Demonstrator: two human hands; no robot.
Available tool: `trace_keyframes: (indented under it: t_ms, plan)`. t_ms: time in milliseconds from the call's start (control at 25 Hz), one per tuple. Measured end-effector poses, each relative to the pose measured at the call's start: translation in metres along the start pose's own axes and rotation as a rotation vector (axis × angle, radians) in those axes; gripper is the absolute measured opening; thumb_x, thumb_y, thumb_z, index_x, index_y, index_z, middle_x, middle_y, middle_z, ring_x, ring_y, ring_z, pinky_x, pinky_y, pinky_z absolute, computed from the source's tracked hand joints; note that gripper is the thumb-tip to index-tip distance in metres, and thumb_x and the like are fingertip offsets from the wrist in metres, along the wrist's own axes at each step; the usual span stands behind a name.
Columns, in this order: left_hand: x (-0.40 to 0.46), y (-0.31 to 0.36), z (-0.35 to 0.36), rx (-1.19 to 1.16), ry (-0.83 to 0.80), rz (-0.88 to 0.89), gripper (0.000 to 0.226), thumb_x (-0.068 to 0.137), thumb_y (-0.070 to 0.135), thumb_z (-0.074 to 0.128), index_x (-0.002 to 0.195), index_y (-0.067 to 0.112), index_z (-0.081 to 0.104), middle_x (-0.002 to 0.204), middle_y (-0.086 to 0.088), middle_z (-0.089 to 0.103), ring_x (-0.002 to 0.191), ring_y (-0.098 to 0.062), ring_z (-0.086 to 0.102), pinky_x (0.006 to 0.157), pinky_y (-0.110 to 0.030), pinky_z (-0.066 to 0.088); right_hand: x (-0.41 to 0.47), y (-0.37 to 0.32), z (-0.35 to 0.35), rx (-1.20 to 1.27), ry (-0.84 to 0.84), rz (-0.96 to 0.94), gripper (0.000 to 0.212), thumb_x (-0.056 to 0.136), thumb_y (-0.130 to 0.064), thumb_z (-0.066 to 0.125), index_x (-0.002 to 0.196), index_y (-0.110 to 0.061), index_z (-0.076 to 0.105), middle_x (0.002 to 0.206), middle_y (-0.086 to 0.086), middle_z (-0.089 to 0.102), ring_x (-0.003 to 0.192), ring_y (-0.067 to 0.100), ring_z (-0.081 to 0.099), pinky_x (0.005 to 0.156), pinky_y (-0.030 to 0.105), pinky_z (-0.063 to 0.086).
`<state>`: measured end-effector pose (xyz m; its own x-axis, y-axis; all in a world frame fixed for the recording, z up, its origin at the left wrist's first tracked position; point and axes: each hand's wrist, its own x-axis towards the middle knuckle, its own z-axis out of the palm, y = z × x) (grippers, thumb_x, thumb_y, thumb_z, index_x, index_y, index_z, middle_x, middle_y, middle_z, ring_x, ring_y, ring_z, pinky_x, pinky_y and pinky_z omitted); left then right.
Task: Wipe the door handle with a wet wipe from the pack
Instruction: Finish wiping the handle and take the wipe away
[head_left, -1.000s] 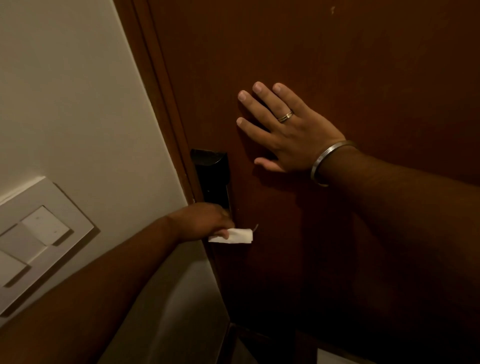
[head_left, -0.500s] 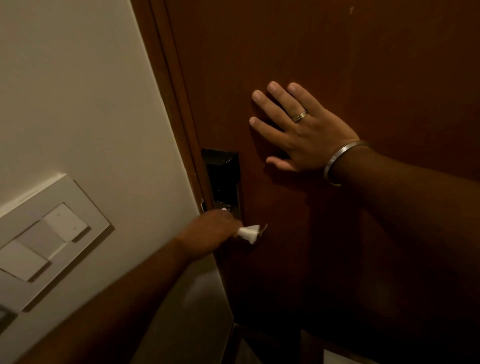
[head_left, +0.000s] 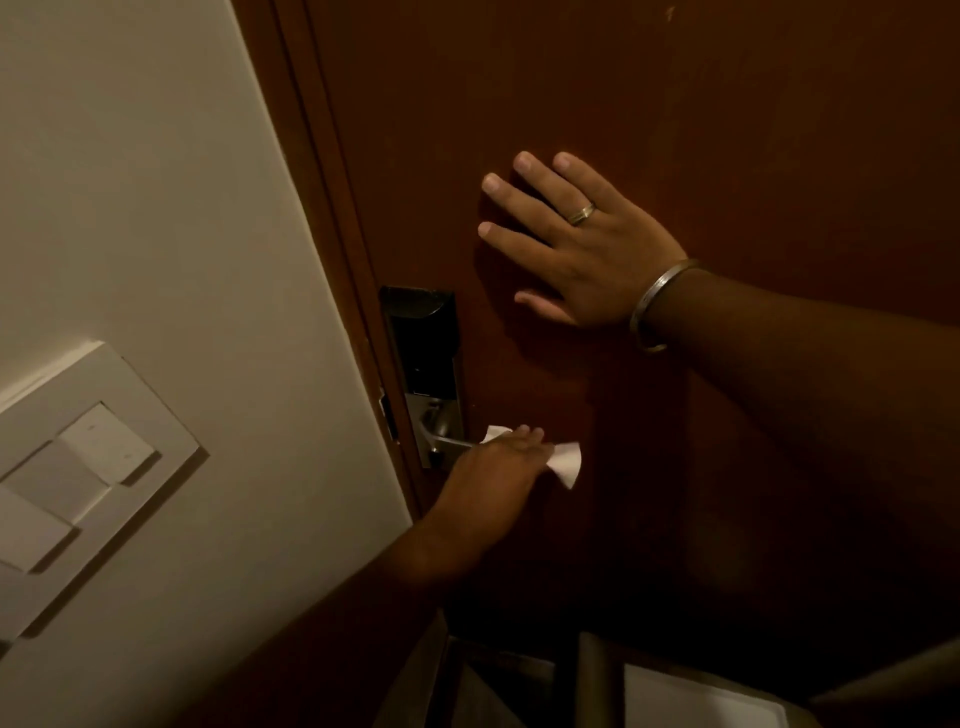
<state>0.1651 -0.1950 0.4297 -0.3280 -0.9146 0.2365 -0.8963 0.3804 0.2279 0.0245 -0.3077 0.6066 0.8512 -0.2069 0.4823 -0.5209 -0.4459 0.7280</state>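
A silver lever door handle (head_left: 445, 440) juts from a black and silver lock plate (head_left: 423, 353) at the left edge of the dark brown door (head_left: 675, 104). My left hand (head_left: 498, 467) is wrapped around the lever's outer part with a white wet wipe (head_left: 566, 462) under it; the wipe's ends stick out on both sides of the fingers. My right hand (head_left: 582, 244), with a ring and a metal bangle, lies flat and spread against the door above and to the right of the handle. The pack of wipes is not in view.
A cream wall (head_left: 145, 208) with a white switch panel (head_left: 67, 478) fills the left side. The brown door frame (head_left: 322, 182) runs diagonally between wall and door. A pale flat object (head_left: 696, 696) lies low at the bottom right, in shadow.
My left hand has slid with the wipe to the right along the lever, uncovering the handle's base and the lock plate's silver part. My right hand stays pressed on the door.
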Motion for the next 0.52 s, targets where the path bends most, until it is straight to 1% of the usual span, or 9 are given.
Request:
trace_keyframes:
  t_ms: [80,120,200,240,280,360,400,440,520]
  plan:
    - [-0.019,-0.003,-0.002,-0.358,-0.008,0.011,0.024,0.092,0.022,0.057,0.114,0.025,0.065,0.133,-0.001,0.051,0.121,-0.012,0.045,0.099,-0.032,0.038,-0.034,-0.018,-0.006,0.399,-0.006,0.156,0.056,0.097,-0.033,0.048,0.149,-0.012,0.045,0.157,0.015,0.037,0.145,0.033,0.034,0.119,0.049,0.027]
    - [-0.028,-0.002,0.0,-0.56,-0.068,-0.028,0.022,0.092,0.023,0.058,0.111,0.025,0.067,0.123,0.0,0.055,0.113,-0.011,0.05,0.093,-0.032,0.042,-0.065,-0.032,-0.011,0.643,-0.089,0.277,0.053,0.096,-0.025,0.049,0.147,-0.013,0.047,0.154,0.009,0.043,0.143,0.025,0.038,0.119,0.047,0.03]
    - [-0.04,0.009,0.007,-0.965,-0.23,-0.17,0.031,0.091,0.017,0.061,0.121,0.02,0.061,0.105,-0.008,0.067,0.098,-0.018,0.063,0.082,-0.041,0.053,-0.142,-0.071,-0.026,1.216,-0.386,0.649,0.05,0.097,-0.013,0.054,0.145,-0.019,0.047,0.141,-0.011,0.052,0.132,0.005,0.048,0.114,0.04,0.04]
    - [-0.042,0.019,0.014,-1.084,-0.303,-0.255,0.044,0.088,0.015,0.065,0.131,0.017,0.052,0.096,-0.011,0.072,0.091,-0.019,0.067,0.078,-0.04,0.055,-0.176,-0.091,-0.036,1.503,-0.563,0.862,0.053,0.095,-0.011,0.06,0.145,-0.023,0.045,0.134,-0.018,0.054,0.128,0.002,0.052,0.11,0.036,0.044]
    - [-0.044,0.033,0.026,-1.132,-0.362,-0.328,0.06,0.085,0.014,0.069,0.138,0.015,0.041,0.087,-0.008,0.073,0.084,-0.016,0.069,0.073,-0.033,0.056,-0.21,-0.109,-0.045,1.738,-0.697,1.049,0.061,0.091,-0.012,0.068,0.144,-0.026,0.043,0.13,-0.018,0.057,0.125,0.004,0.057,0.106,0.033,0.049]
    - [-0.043,0.065,0.05,-1.152,-0.438,-0.441,0.077,0.08,0.014,0.073,0.143,0.016,0.029,0.078,-0.001,0.073,0.077,-0.013,0.069,0.071,-0.028,0.055,-0.265,-0.136,-0.05,1.935,-0.815,1.232,0.068,0.075,-0.019,0.079,0.135,-0.029,0.047,0.119,-0.007,0.069,0.112,0.011,0.068,0.093,0.028,0.056]
    - [-0.043,0.081,0.062,-1.177,-0.454,-0.489,0.077,0.08,0.013,0.073,0.143,0.017,0.03,0.08,-0.001,0.073,0.078,-0.013,0.07,0.072,-0.032,0.055,-0.287,-0.149,-0.049,1.957,-0.849,1.267,0.059,0.073,-0.019,0.081,0.124,-0.028,0.054,0.109,-0.003,0.074,0.102,0.011,0.072,0.085,0.026,0.058]
    - [-0.046,0.1,0.079,-1.192,-0.465,-0.539,0.073,0.081,0.015,0.072,0.142,0.019,0.033,0.089,-0.002,0.073,0.082,-0.014,0.069,0.075,-0.035,0.056,-0.311,-0.161,-0.047,1.958,-0.87,1.321,0.044,0.075,-0.015,0.08,0.113,-0.024,0.062,0.099,0.0,0.075,0.09,0.011,0.074,0.076,0.025,0.059]
    - [-0.053,0.129,0.11,-1.186,-0.466,-0.639,0.056,0.086,0.031,0.064,0.137,0.025,0.041,0.118,-0.004,0.064,0.097,-0.016,0.064,0.081,-0.038,0.055,-0.351,-0.181,-0.045,1.953,-0.84,1.542,0.015,0.082,-0.009,0.076,0.094,-0.015,0.068,0.084,0.005,0.074,0.071,0.011,0.073,0.062,0.026,0.059]
